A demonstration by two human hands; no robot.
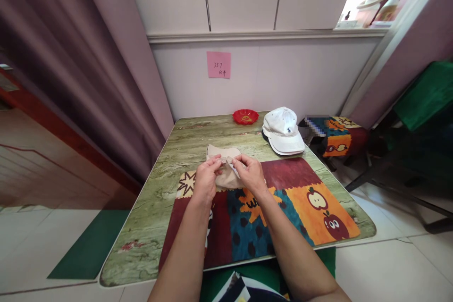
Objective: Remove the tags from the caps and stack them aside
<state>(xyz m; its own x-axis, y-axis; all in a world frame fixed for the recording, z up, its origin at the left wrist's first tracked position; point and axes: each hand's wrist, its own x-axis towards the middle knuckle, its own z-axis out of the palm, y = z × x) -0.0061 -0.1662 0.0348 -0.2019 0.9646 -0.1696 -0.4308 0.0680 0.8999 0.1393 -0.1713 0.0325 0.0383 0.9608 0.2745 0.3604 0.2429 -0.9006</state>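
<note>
A beige cap (228, 180) lies at the far edge of the patterned mat, its brim pointing away from me. My left hand (209, 172) pinches one end of the cap's back strap between thumb and fingers. Close beside it, my right hand (248, 170) pinches the strap's other side. A small gap shows between the fingertips of the two hands. Part of the cap is hidden behind my fingers, and I cannot make out the fastening.
White caps (283, 130), seemingly stacked, sit at the table's back right. Left of them is a red scalloped dish (245, 116). The colourful mat (283, 170) covers the front of the wood-patterned table (152, 217). A pink note (218, 64) hangs on the wall; a mat-covered stool (336, 137) stands right.
</note>
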